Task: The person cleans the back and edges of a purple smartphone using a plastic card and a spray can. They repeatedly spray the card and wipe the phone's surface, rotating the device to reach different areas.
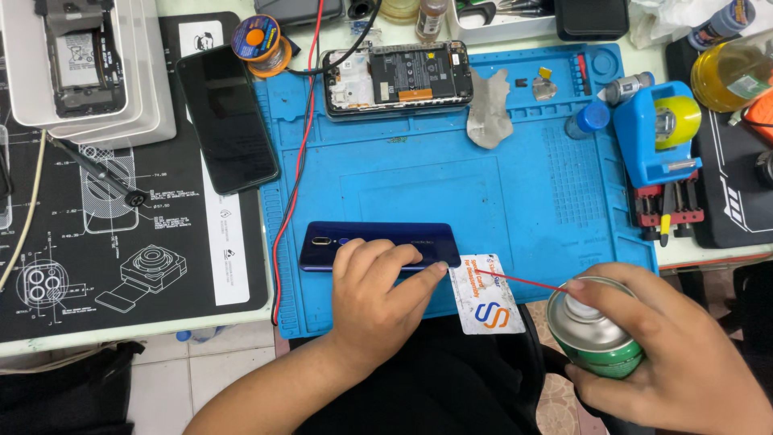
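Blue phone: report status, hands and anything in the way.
Left hand pressing down on blue phone. Right hand gripping green spray can, red straw aimed at phone edge. White card beside phone.

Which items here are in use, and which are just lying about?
In use: blue phone under left hand; plastic card at its edge; spray can in right hand.

Lying about: opened phone, black phone, solder spool, tape dispenser.
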